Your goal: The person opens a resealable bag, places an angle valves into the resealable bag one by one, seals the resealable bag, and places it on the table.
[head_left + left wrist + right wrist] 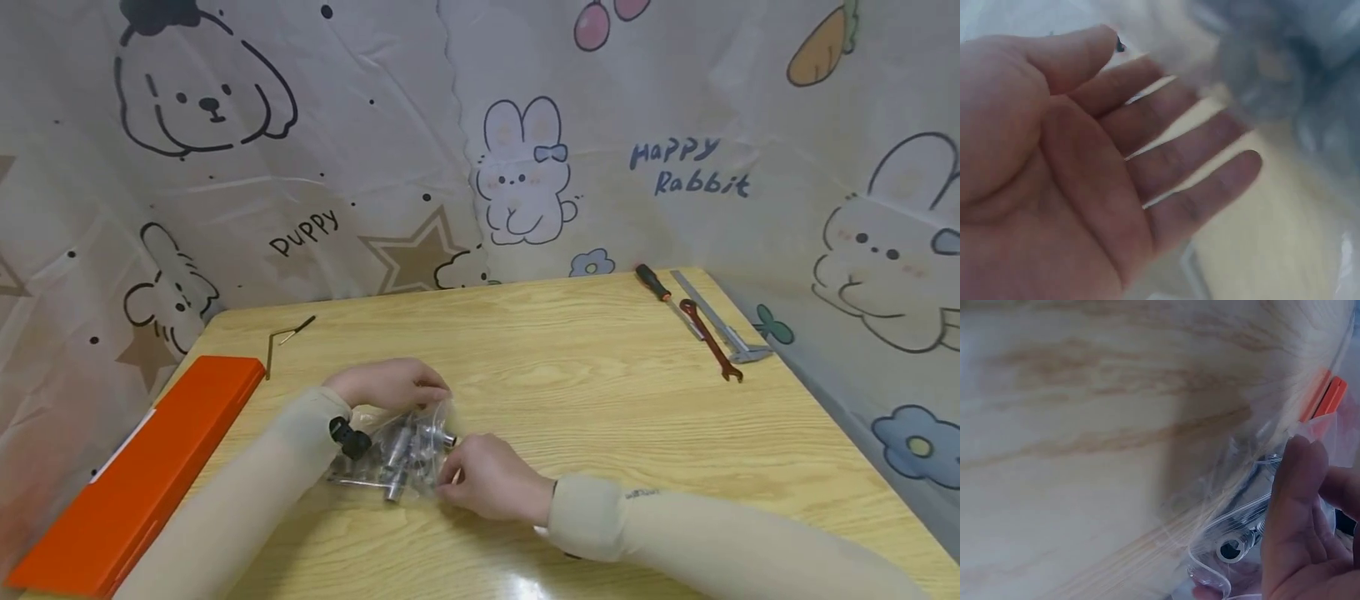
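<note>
On the table lies a clear plastic bag (420,425) full of shiny metal sockets and other metal pieces. My left hand (390,383) is at the bag's far corner, thumb and index finger at its edge; in the left wrist view the other fingers reach out fairly straight beside the blurred plastic. With thumb and fingers my right hand (495,479) pinches the near side of the bag's right edge. A hollow socket (1232,549) shows through the film in the right wrist view. Creased plastic hides much of the contents.
An orange case (150,475) runs along the table's left edge. Behind it lie a bent hex key (272,354) and a small dark-tipped piece (300,327). Far right are a screwdriver (652,282), a red wrench (708,340) and a caliper (716,317). A printed cloth (375,150) hangs behind.
</note>
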The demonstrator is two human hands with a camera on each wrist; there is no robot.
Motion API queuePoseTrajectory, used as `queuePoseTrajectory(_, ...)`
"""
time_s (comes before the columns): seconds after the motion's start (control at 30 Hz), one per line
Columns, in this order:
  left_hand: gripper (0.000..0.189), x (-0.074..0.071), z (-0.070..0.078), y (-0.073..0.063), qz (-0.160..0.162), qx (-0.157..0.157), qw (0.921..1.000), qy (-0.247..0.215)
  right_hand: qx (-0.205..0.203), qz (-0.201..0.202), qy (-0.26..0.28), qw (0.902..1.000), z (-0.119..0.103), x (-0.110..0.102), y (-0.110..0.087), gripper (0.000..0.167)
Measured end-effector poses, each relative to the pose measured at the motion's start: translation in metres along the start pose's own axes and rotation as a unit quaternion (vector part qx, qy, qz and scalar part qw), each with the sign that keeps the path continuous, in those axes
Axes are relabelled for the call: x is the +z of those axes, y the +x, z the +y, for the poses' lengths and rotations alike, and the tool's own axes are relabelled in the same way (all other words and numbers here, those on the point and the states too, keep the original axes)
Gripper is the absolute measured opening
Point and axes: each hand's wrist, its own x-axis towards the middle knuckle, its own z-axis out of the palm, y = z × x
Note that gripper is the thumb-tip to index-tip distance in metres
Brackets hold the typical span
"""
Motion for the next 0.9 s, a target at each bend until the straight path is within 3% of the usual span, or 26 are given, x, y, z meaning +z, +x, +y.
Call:
queuePoseTrajectory(0.1,0.023,0.002,-0.003,0.004,0.001,0.009,0.9995,-0.031,-0.004,-0.002,-0.008,1.0,-0.001,0.0,0.0,0.005)
queuePoseTrajectory(0.2,0.019,0.001,-0.004,0.001,0.03,0.014,0.9978,-0.057,0.004,-0.001,0.011,0.9999,-0.001,-0.003,-0.002,0.007)
queuePoseTrajectory(0.37,0.017,-0.005,-0.001,-0.013,0.127,0.013,0.9901,-0.059,0.027,0.011,0.054,0.9981,0.005,-0.02,-0.009,0.008)
queuePoseTrajectory(0.43,0.017,-0.01,0.004,-0.022,0.174,0.005,0.9828,-0.061,0.023,0.03,0.055,0.9978,0.009,-0.032,-0.014,0.006)
queuePoseTrajectory(0.5,0.018,-0.015,0.013,-0.032,0.227,-0.008,0.9704,-0.083,0.014,0.057,0.046,0.9972,0.013,-0.046,-0.02,0.006)
queuePoseTrajectory(0.57,0.019,-0.02,0.025,-0.042,0.282,-0.022,0.9516,-0.12,0.004,0.086,0.035,0.9957,0.017,-0.062,-0.025,0.005)
queuePoseTrajectory(0.67,0.022,-0.025,0.042,-0.054,0.366,-0.026,0.9116,-0.185,-0.007,0.13,0.02,0.9913,0.019,-0.088,-0.031,0.004)
queuePoseTrajectory(0.8,0.025,-0.023,0.067,-0.064,0.458,0.023,0.8531,-0.25,-0.027,0.193,-0.019,0.9806,0.016,-0.127,-0.034,0.004)
queuePoseTrajectory(0.9,0.023,-0.015,0.084,-0.064,0.509,0.077,0.812,-0.275,-0.058,0.243,-0.073,0.9656,0.01,-0.154,-0.037,0.005)
